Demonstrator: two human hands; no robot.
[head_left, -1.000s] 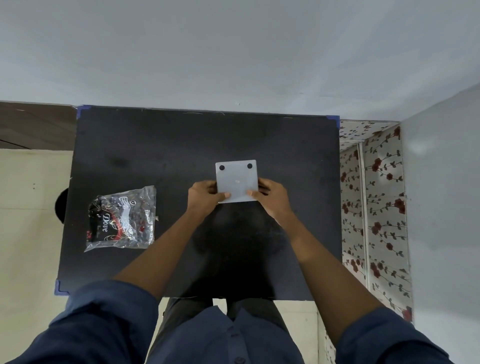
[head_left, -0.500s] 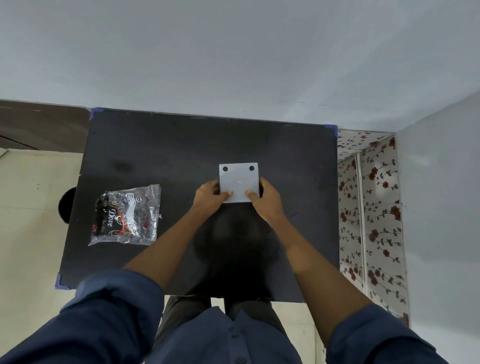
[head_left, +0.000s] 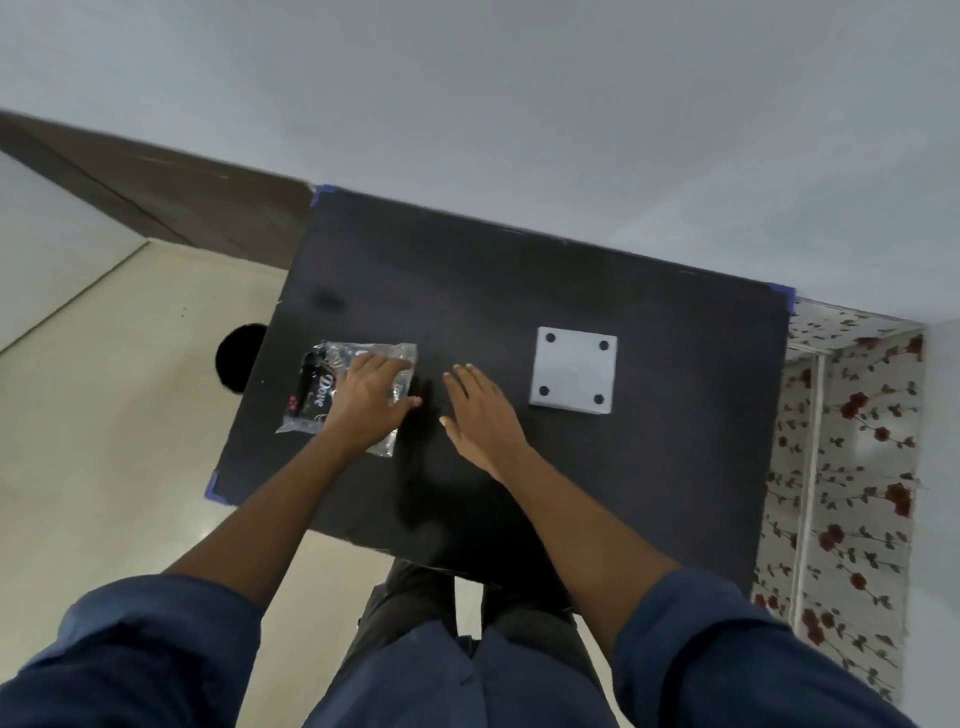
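Your left hand (head_left: 366, 400) lies palm-down on the clear packet (head_left: 311, 395). Its fingers are nearly straight across the top and the thumb reaches past the packet's right edge, so it presses rather than grips. The packet sits on the left part of the desk (head_left: 519, 270), with its near-left corner close to the desk's left edge and the pale floor (head_left: 130, 415) beyond it. Your right hand (head_left: 480, 415) is spread open and holds nothing. It is just right of the packet, over the dark surface. The white square plate (head_left: 573, 370) lies flat further right, apart from both hands and well in from the right edge. Behind the packet and the plate, a broad strip of desk runs to the far edge at the wall. Blue tape (head_left: 782, 293) marks the desk's corners.
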